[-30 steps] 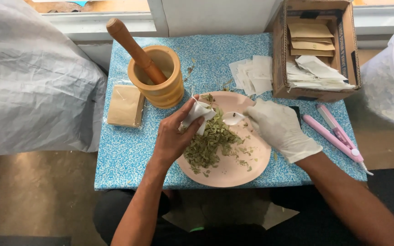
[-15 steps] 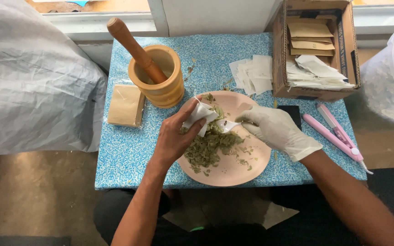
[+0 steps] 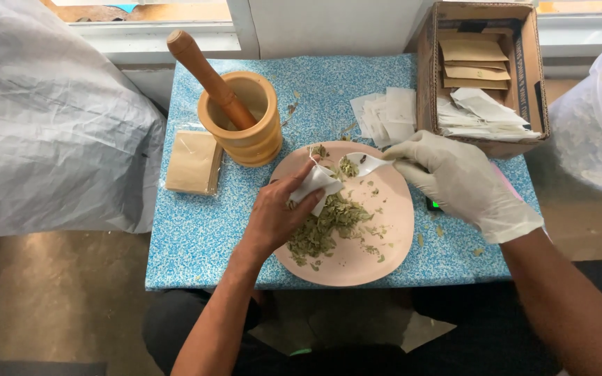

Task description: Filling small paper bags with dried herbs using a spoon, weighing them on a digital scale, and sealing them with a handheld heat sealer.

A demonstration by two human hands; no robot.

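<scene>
Dried leaves spooned into a small bag
Left hand (image 3: 273, 219) pinches white bag (image 3: 313, 184); gloved right hand (image 3: 458, 182) grips white spoon (image 3: 365, 163) over pink plate (image 3: 384, 240).

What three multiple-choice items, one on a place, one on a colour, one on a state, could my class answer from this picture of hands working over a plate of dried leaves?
1. Where does the pestle stand?
A. in the mortar
B. on the plate
C. in the box

2. What colour is the plate?
A. blue
B. pink
C. green

3. Which hand is gloved?
A. left hand
B. right hand
C. both

Answers:
1 A, the pestle leans inside the wooden mortar.
2 B, the rim around the leaves is pale pink.
3 B, only the right hand wears a white glove; it holds a spoon and the bare left a white bag.
</scene>
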